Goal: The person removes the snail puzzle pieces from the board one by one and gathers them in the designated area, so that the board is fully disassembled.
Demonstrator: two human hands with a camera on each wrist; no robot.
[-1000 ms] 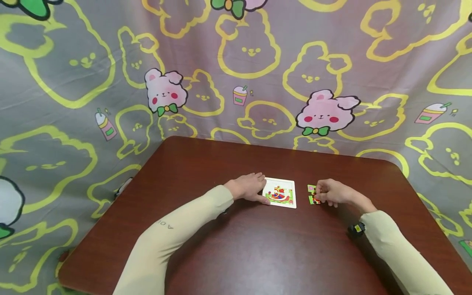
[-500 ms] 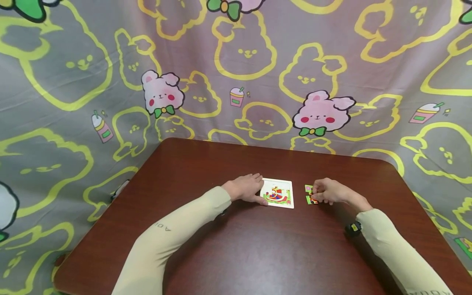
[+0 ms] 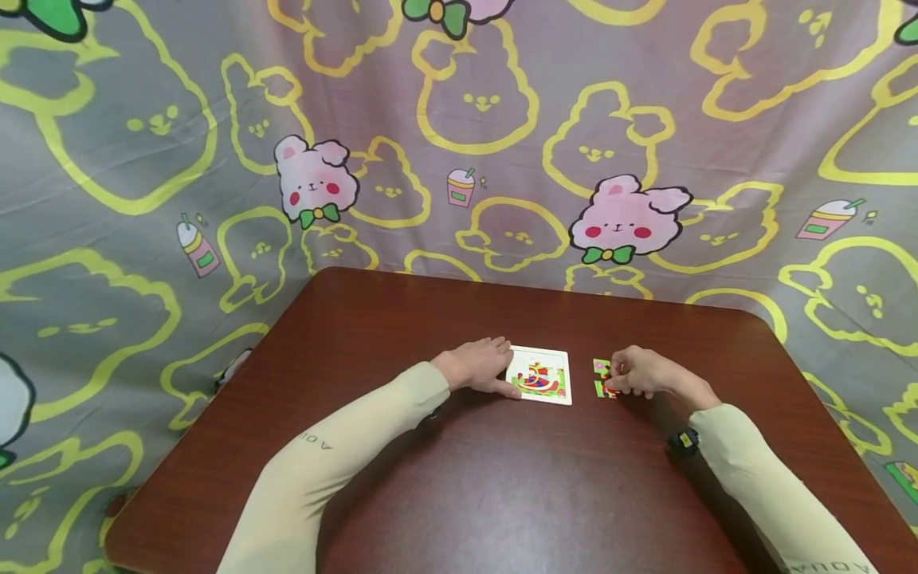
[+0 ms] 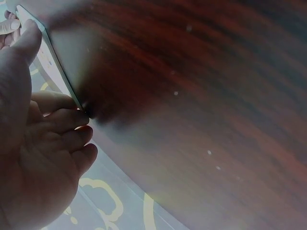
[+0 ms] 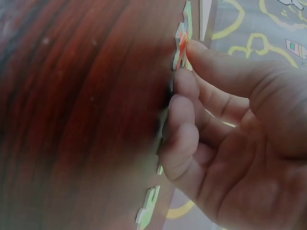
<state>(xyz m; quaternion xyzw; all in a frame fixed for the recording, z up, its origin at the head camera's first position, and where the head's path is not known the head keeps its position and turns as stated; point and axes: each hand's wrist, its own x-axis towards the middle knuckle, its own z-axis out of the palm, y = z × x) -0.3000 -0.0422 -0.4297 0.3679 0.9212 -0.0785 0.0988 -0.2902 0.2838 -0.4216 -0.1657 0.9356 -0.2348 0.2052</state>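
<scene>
My left hand (image 3: 476, 368) rests along the left side of a white-framed jigsaw puzzle board (image 3: 570, 379). Its thumb lies by the near corner and its fingers, fairly straight, touch the far one. The lower part of the board's picture is filled in colour; the upper part is white. To the right of the board, my right hand (image 3: 638, 372) pinches a red and green puzzle piece (image 5: 181, 45) at the table surface, thumb tip on its face. A green piece with a pink flower (image 3: 600, 366) lies beside these fingers, which partly hide the pieces.
The brown table (image 3: 459, 478) has rounded corners and stands against a grey patterned cloth (image 3: 402, 96) at the back and left. In the right wrist view, another green piece (image 5: 148, 207) lies below the fingers. A dark wrist device (image 3: 684, 441) sits at my right cuff.
The head view has shifted slightly. My left hand stays on the board. My right fingers make only small movements at the same puzzle pieces.
</scene>
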